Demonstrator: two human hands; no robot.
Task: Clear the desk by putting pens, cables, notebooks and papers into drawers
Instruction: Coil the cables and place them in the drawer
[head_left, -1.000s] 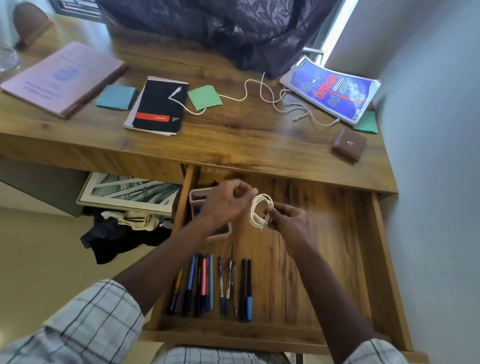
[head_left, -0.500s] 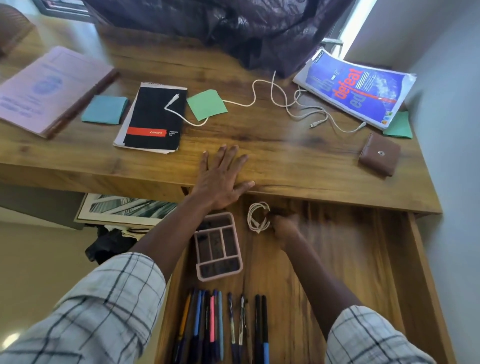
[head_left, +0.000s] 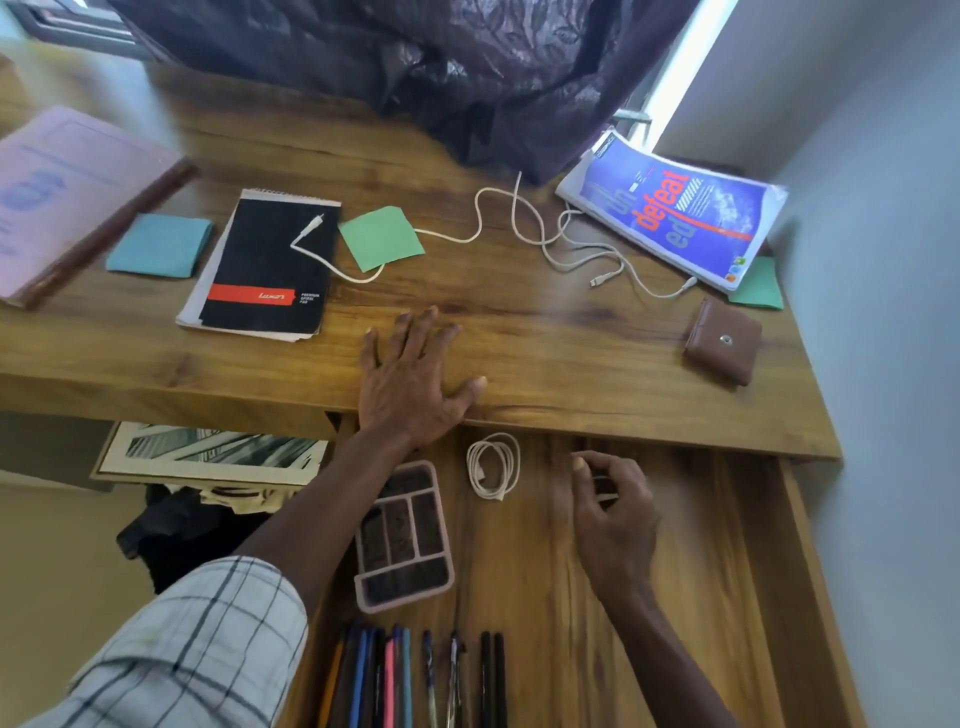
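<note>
Left hand (head_left: 410, 379) spread flat on the bench (head_left: 561, 353); right hand (head_left: 613, 514) loosely curled, seemingly empty, near the coiled cable (head_left: 493, 466). Untied, it may spring open.

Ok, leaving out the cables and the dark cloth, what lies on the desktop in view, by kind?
Books and pads: 3: pink book, black spiral pad, blue magazine.
Paper squares: 3: blue square, middle green square, right green square.
Wallets: 1: brown wallet.
Total: 7.
</note>
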